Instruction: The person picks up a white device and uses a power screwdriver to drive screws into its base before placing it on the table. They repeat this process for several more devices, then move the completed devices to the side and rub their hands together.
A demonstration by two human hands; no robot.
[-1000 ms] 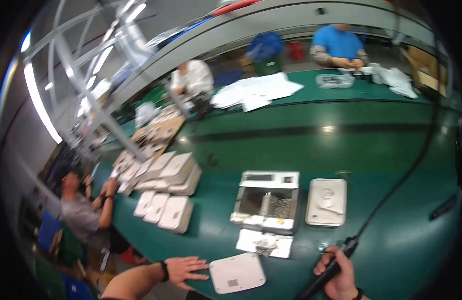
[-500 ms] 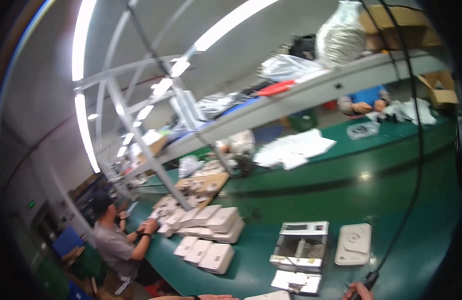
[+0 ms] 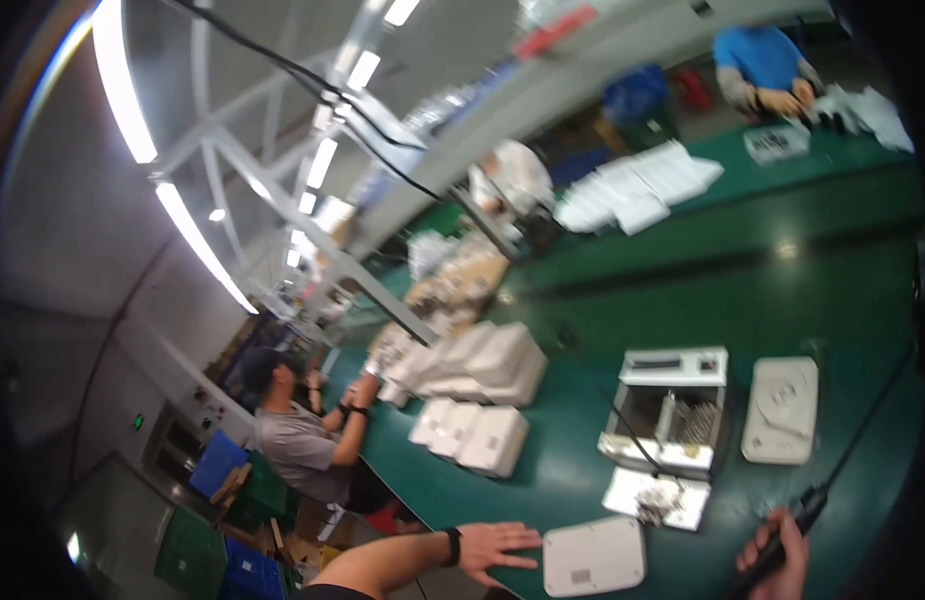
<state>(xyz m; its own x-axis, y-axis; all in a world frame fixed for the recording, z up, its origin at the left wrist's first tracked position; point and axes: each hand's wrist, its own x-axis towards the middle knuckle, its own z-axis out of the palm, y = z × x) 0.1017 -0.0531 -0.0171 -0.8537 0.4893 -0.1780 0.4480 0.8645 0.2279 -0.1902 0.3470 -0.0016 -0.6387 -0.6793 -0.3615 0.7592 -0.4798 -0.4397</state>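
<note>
My left hand (image 3: 494, 549) reaches over the table's near edge, fingers spread and flat. Its fingertips lie close beside a white rectangular plastic housing (image 3: 594, 560) with rounded corners; whether they touch it I cannot tell. At the lower right, my right hand (image 3: 790, 556) is wrapped round a black corded power screwdriver (image 3: 808, 508), whose black cable (image 3: 872, 425) runs up to the right. Between the hands, farther back, stands a white and grey screw feeder box (image 3: 672, 410) holding many small screws. Loose screws lie on a white tray (image 3: 654, 500) in front of it.
Right of the feeder lies another white housing (image 3: 780, 410). Stacked white housings (image 3: 472, 435) stand left of it. A co-worker in a grey shirt (image 3: 307, 450) handles parts at the left. Across the green table (image 3: 672, 285), another person in blue (image 3: 764, 70) works near white sheets (image 3: 637, 185).
The view has shifted, so the table things sit higher and farther right. My left hand and the near housing now show more fully, as does my right hand with the screwdriver.
</note>
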